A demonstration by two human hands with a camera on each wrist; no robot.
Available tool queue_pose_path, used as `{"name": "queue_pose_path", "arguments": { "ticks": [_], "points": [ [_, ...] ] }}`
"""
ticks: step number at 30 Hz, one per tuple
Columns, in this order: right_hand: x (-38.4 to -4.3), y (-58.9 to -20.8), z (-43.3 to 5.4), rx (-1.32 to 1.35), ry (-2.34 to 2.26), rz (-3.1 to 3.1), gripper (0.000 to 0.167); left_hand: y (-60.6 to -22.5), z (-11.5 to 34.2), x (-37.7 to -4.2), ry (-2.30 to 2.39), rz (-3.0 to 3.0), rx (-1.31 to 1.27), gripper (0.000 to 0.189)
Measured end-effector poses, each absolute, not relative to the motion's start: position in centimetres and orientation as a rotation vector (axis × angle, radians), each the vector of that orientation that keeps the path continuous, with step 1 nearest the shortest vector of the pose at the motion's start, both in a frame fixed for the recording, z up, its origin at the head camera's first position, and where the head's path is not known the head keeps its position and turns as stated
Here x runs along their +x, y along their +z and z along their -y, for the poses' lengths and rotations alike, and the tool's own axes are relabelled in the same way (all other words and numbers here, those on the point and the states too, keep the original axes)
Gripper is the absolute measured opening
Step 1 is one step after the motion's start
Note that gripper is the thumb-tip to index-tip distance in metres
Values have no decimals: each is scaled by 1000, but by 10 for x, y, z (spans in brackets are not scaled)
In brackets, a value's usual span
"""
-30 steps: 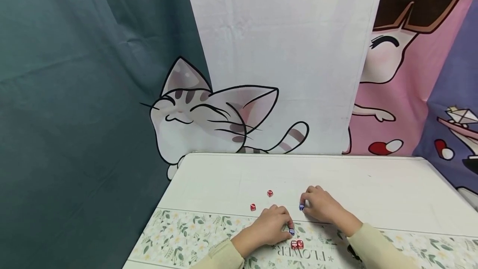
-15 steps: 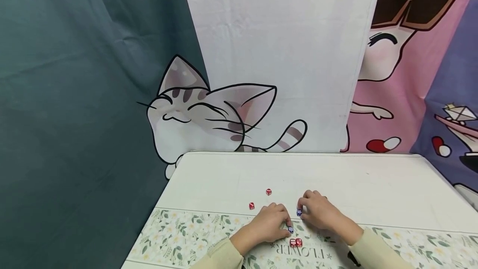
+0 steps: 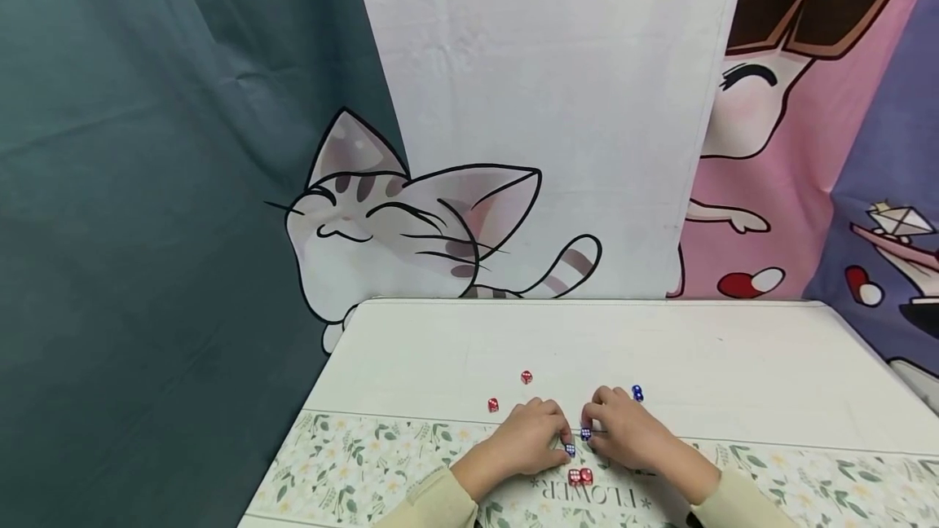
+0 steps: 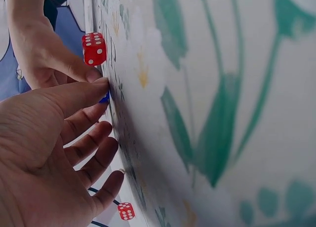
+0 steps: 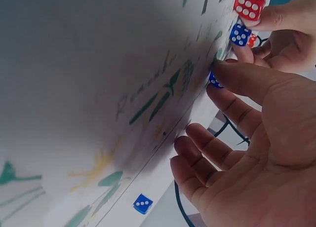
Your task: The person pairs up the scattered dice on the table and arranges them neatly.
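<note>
Since the earlier head frame, the right hand (image 3: 629, 429) has moved toward the person, bringing the first blue die (image 3: 585, 433) just beyond and right of the second blue die (image 3: 570, 450), held by the left hand (image 3: 530, 437). Left wrist view: thumb and forefinger pinched together, remaining fingers spread, loosely bent. Right wrist view: thumb and forefinger likewise pinch their die, other fingers half-curled; a gap separates both dice.
</note>
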State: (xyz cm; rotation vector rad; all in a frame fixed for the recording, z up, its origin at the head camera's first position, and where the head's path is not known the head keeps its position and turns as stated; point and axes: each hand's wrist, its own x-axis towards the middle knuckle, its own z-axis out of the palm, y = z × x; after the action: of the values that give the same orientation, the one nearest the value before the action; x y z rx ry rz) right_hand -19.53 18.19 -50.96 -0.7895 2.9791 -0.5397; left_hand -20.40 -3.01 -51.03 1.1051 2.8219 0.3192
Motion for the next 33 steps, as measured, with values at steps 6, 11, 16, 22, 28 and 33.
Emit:
{"name": "queue_pose_path", "arguments": {
  "ticks": [6,11,16,22,28,33],
  "points": [
    [-189,-510,-179,-795,-528,-2982,19,-510,30,-204,316,-2827,1110,15],
    [-185,-511,-177,-778,-528,-2967,19,-511,30,-204,315,-2823,1099,15],
    [-181,-512,-175,-829,-518,-2973,21,-512,29,-204,301,-2826,1095,15],
    [-177,-513,-173,-855,-507,-2980,20,-513,29,-203,292,-2839,1118,15],
    [-176,-514,-172,-860,-496,-2979,20,-512,29,-203,285,-2840,1127,15],
    [-176,-515,-173,-855,-484,-2984,20,-513,29,-204,293,-2833,1130,16]
  ]
}}
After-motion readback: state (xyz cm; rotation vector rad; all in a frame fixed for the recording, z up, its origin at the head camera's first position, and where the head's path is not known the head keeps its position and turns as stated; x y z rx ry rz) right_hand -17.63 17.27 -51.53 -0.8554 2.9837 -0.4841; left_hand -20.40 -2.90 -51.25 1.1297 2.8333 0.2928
